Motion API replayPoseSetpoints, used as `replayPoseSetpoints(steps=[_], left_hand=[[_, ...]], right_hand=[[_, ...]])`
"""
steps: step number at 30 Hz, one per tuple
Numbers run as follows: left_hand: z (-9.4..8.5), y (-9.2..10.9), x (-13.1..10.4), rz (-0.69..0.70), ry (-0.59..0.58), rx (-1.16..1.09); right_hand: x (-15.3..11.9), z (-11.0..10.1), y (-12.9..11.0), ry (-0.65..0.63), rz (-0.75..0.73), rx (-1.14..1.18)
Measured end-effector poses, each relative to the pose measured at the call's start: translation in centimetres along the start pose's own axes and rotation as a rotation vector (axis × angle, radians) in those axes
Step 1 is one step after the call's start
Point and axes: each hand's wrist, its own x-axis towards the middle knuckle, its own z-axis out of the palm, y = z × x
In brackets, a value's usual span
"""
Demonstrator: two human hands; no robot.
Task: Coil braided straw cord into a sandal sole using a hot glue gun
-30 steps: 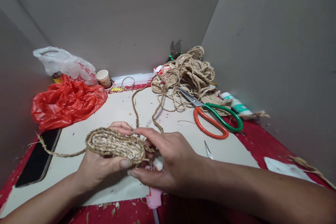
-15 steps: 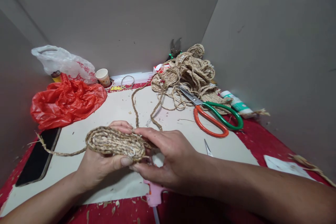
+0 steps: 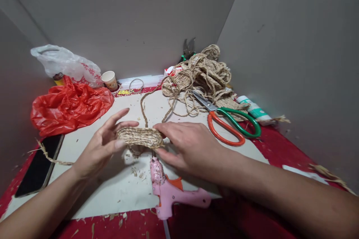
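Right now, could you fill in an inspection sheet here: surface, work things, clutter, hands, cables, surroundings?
Surface: pale board on a red covering, fibre scraps scattered.
Work things: coiled rope piece at the hands; pink glue gun lying nearby.
Clutter: red bag, white bag, paper cup, phone, scissors, rope heap.
Hands: right hand holds the piece's right end; left hand open at its left end, contact unclear.
Cables: nothing seen.
Surroundings: grey walls behind and at both sides.
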Motion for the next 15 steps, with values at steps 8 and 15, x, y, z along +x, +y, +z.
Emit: replayPoseSetpoints(steps=[8, 15], left_hand=[[2.1, 0.8, -0.9, -0.057, -0.024, 0.695], [3.2, 0.3, -1.2, -0.134, -0.043, 0.509]], right_hand=[[0.1, 0.2, -1.1, -0.255, -0.149, -0.026], [-0.3, 0.8, -1.3, -0.248, -0.151, 0.072]])
